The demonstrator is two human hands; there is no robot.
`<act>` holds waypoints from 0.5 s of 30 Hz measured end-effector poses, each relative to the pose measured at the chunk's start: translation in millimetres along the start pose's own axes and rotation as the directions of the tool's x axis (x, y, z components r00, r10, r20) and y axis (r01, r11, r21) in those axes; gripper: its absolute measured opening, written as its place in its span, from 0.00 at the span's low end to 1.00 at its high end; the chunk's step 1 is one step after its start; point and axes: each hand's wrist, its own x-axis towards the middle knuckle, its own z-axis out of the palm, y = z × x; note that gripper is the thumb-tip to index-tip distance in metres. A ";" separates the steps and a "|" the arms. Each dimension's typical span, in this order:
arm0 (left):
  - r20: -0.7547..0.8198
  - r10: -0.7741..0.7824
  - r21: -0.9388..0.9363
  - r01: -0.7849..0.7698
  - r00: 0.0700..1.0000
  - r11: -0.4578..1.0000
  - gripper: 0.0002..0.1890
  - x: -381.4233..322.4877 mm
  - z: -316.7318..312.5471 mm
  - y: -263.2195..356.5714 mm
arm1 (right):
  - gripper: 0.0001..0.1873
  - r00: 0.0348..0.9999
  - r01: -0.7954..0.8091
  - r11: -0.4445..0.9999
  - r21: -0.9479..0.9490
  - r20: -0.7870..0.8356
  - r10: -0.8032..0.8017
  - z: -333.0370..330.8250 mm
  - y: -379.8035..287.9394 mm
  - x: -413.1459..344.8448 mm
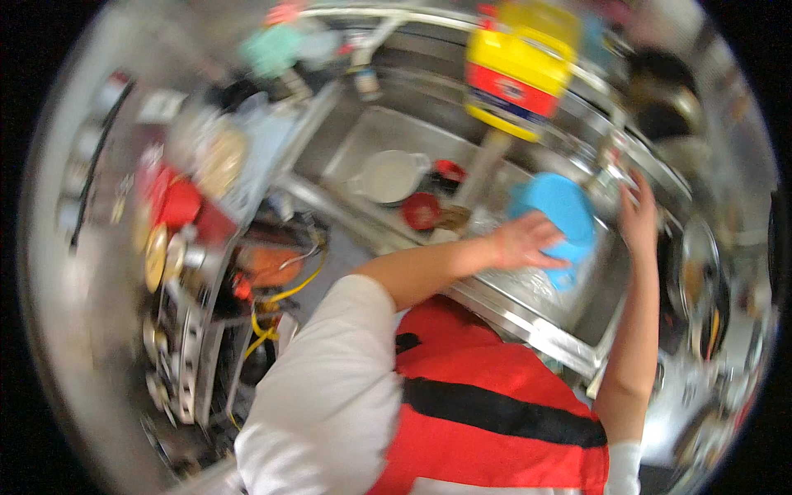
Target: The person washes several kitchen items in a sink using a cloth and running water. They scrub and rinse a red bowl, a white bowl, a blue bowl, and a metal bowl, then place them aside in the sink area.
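Observation:
My left hand (526,242) is on the near side of a light blue plastic container (554,207) over the right sink basin (594,309), its fingers spread against the wall; blur hides whether it grips. My right hand (637,207) reaches to the back right rim of the sink, its fingers beside a shiny metal and clear item (609,173) that is too blurred to name. Clear plastic wrap or water (526,284) lies under the blue container. In the left basin stand a white two-handled pot or bowl (390,176) and a red round item (421,211).
A yellow jug with a red label (516,74) stands behind the basin divider. Pans (699,266) lie at the right. A metal counter with red items (176,201) and bags (219,154) is at the left, above a rack with a yellow cord (297,284).

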 end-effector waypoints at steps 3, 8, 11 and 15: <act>-0.096 0.172 0.080 -0.165 0.980 0.983 0.19 8.1 13.1 14.0 | 0.20 0.998 -0.052 0.998 0.043 0.024 0.051 -8.2 81.1 -46.2; -0.206 0.186 0.149 -0.157 0.961 0.976 0.21 12.2 -24.2 44.9 | 0.17 0.974 -0.210 0.921 0.328 -0.014 0.227 -2.2 92.3 -107.6; -0.128 -0.097 0.028 0.102 0.987 0.994 0.28 15.5 -23.7 50.5 | 0.13 0.890 -0.448 0.783 0.432 0.129 0.438 -6.1 106.5 -133.9; -0.193 -0.806 -0.231 0.772 0.559 0.592 0.39 29.3 -14.8 48.1 | 0.13 0.919 -0.358 0.784 0.508 0.043 0.392 2.7 88.5 -155.3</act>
